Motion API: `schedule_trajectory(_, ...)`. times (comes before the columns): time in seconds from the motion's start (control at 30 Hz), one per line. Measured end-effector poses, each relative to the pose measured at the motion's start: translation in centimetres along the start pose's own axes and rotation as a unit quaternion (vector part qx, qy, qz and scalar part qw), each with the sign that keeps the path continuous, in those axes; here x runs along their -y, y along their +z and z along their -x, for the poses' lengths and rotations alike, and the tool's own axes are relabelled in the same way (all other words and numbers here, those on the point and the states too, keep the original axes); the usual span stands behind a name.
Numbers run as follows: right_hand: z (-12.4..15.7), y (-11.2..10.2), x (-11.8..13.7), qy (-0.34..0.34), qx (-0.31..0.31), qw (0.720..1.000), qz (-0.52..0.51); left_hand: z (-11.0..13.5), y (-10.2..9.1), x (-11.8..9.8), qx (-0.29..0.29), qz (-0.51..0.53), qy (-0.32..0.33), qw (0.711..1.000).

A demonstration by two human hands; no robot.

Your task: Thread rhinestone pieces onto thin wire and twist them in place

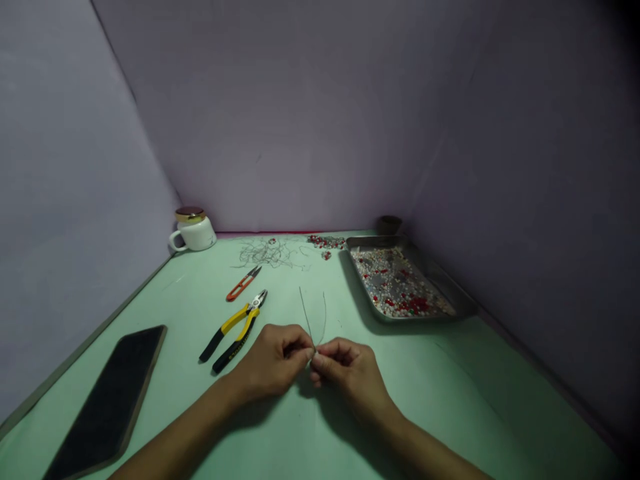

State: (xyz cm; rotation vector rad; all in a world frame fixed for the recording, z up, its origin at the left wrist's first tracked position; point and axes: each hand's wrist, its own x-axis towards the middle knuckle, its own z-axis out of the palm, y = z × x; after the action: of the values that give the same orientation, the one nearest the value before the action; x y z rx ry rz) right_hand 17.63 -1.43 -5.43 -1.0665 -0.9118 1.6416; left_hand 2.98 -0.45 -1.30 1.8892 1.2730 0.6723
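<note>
My left hand (280,357) and my right hand (350,370) meet over the middle of the table, thumbs and fingers pinched together fingertip to fingertip. Between them they grip a thin wire (305,311), whose two loose ends rise from the fingertips and spread apart. One end is straight and the other curves a little. Whatever else lies inside the pinch is hidden by the fingers. Left of my left hand are pliers (237,330) with yellow and black handles, jaws pointing away. Orange-handled thread snips (244,283) rest just beyond the pliers.
A metal tray (370,303) of red, white and clear beads stands at the right. Behind are a tangle of thin wire (265,253) and a pile of red and clear beadwork (327,242). A white lidded mug (197,235), a dark phone (110,400) and a small dark bowl (389,225) are around.
</note>
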Motion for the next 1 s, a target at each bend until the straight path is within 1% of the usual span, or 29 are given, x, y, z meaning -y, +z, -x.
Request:
schedule_trajectory(0.07,-0.1,-0.1,-0.3,-0.011,-0.001,1.0,0.023,-0.3,-0.1,0.1,0.001,0.052,-0.042,0.998)
schedule_trajectory(0.1,-0.1,-0.2,-0.4,-0.015,0.005,0.999,0.03,-0.4,-0.1,0.0,-0.001,0.064,-0.048,0.997)
schedule_trajectory(0.3,0.1,-0.3,-0.7,-0.019,0.057,0.998,0.02,-0.4,-0.3,-0.2,0.01,0.034,-0.022,0.999)
schedule_trajectory(0.4,-0.1,-0.3,-0.8,-0.003,0.061,0.998,-0.022,-0.3,-0.2,-0.2,-0.006,0.04,-0.024,0.999)
schedule_trajectory(0.47,-0.2,-0.2,-0.8,0.01,0.062,0.997,-0.046,-0.3,-0.1,-0.2,-0.003,0.048,-0.031,0.998)
schedule_trajectory(0.6,-0.1,0.0,-0.4,0.02,0.07,0.997,-0.037,-0.3,-0.1,-0.2,0.011,0.066,-0.039,0.997)
schedule_trajectory(0.73,0.4,0.3,-0.1,0.025,0.076,0.996,-0.034,-0.4,-0.2,0.1,-0.012,0.113,-0.041,0.993)
schedule_trajectory(0.9,0.8,0.4,-0.1,0.012,0.088,0.996,-0.017,-0.5,-0.4,0.6,0.043,0.18,-0.069,0.98)
schedule_trajectory(1.0,0.8,0.3,-0.2,0.007,0.103,0.995,-0.011,-0.4,-0.4,0.5,0.04,0.191,-0.057,0.979)
